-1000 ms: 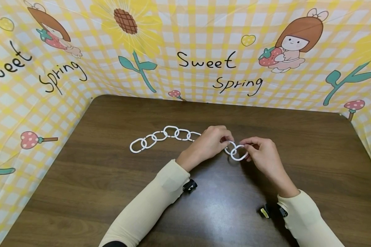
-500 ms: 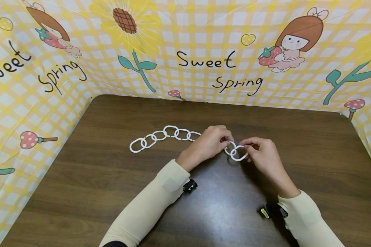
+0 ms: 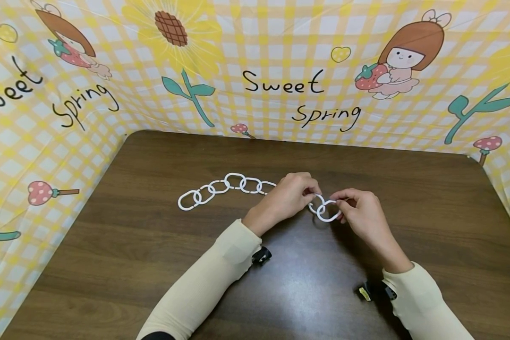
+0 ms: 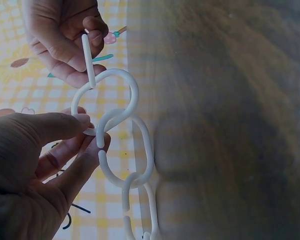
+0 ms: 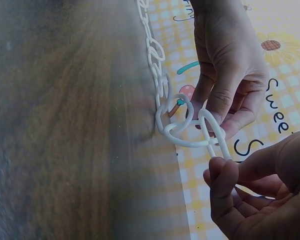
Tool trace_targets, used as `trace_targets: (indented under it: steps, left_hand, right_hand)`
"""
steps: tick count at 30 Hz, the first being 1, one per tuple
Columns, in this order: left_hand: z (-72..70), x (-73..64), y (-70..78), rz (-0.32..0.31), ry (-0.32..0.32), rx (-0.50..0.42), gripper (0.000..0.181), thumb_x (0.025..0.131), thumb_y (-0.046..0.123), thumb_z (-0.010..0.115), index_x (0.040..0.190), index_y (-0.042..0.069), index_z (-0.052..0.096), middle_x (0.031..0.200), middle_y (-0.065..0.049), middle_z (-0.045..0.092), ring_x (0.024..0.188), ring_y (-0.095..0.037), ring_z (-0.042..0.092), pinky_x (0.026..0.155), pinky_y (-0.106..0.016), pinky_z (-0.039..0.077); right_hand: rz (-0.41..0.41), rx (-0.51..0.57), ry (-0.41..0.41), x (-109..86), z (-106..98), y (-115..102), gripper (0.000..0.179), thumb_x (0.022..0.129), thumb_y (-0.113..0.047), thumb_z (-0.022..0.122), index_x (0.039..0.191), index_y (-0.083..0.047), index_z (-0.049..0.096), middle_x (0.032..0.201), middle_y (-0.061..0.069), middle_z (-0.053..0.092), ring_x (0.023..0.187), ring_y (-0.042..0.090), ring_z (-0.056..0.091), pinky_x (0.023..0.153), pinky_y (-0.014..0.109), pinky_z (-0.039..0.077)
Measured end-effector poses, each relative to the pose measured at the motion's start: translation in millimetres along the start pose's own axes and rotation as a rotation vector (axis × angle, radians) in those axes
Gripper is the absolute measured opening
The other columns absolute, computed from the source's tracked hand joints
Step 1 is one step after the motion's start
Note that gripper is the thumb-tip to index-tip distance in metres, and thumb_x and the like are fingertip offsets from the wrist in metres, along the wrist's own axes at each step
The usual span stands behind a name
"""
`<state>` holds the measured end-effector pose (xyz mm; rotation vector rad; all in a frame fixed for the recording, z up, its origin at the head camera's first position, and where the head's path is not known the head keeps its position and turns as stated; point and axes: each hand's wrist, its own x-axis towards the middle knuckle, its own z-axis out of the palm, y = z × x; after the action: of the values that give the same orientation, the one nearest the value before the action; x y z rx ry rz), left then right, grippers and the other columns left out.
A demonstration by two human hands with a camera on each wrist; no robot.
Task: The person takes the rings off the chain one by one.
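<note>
A chain of white plastic links point(image 3: 235, 174) stretches across the brown table. My left hand point(image 3: 291, 198) pinches a link point(image 4: 134, 95) near the chain's right end between thumb and fingers. Hooked through that one is the end link point(image 3: 328, 220), pinched by the thumb and fingertips of my right hand point(image 3: 363, 215). In the left wrist view the end link appears edge-on, and the held links are raised off the table. My left hand hides part of the chain in the head view. Small gaps show in several links.
The dark wooden table point(image 3: 110, 264) is bordered at the back and sides by a yellow checked cloth point(image 3: 272, 42) with printed flowers and figures. Both forearms wear cream sleeves point(image 3: 204, 269) with black wrist devices point(image 3: 261, 256).
</note>
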<state>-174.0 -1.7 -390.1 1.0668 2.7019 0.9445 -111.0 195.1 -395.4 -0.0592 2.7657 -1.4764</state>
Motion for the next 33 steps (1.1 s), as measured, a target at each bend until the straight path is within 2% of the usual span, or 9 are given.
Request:
trace_targets:
  steps: [7, 19, 28, 33]
  left_hand:
    - [-0.7, -0.9, -0.3, -0.001, 0.013, 0.009, 0.009, 0.097, 0.005, 0.072, 0.099, 0.009, 0.080, 0.099, -0.004, 0.073, 0.092, -0.016, 0.069, 0.083, -0.026, 0.055]
    - [-1.0, -2.4, -2.0, -0.038, 0.022, -0.019, 0.009, 0.097, 0.005, 0.073, 0.100, 0.010, 0.080, 0.096, -0.004, 0.071, 0.090, -0.014, 0.068, 0.079, -0.021, 0.053]
    - [-1.7, -3.0, -4.3, -0.067, 0.019, -0.026, 0.010, 0.097, 0.006, 0.073, 0.103, 0.009, 0.080, 0.097, -0.005, 0.072, 0.091, -0.016, 0.069, 0.079, -0.021, 0.054]
    - [-2.6, -3.8, -4.6, -0.091, 0.042, -0.038, 0.010, 0.097, 0.006, 0.073, 0.103, 0.009, 0.080, 0.097, -0.006, 0.072, 0.091, -0.016, 0.069, 0.078, -0.020, 0.053]
  right_hand:
    - [-0.008, -0.007, -0.001, -0.1, -0.8, -0.5, 0.018, 0.096, 0.007, 0.060, 0.105, 0.007, 0.075, 0.087, 0.022, 0.075, 0.054, 0.011, 0.061, 0.053, 0.029, 0.055]
    - [0.009, 0.015, -0.015, -0.4, -3.6, -0.5, 0.018, 0.097, 0.007, 0.059, 0.107, 0.007, 0.074, 0.096, 0.028, 0.074, 0.054, 0.014, 0.065, 0.056, 0.033, 0.059]
    - [0.002, 0.023, -0.014, -0.2, -8.4, -2.4, 0.019, 0.097, 0.007, 0.059, 0.110, 0.008, 0.074, 0.102, 0.030, 0.074, 0.056, 0.012, 0.067, 0.058, 0.033, 0.060]
    - [0.003, 0.024, -0.009, 0.5, -16.1, -4.7, 0.021, 0.097, 0.007, 0.059, 0.112, 0.009, 0.073, 0.103, 0.031, 0.073, 0.060, 0.013, 0.070, 0.060, 0.030, 0.061]
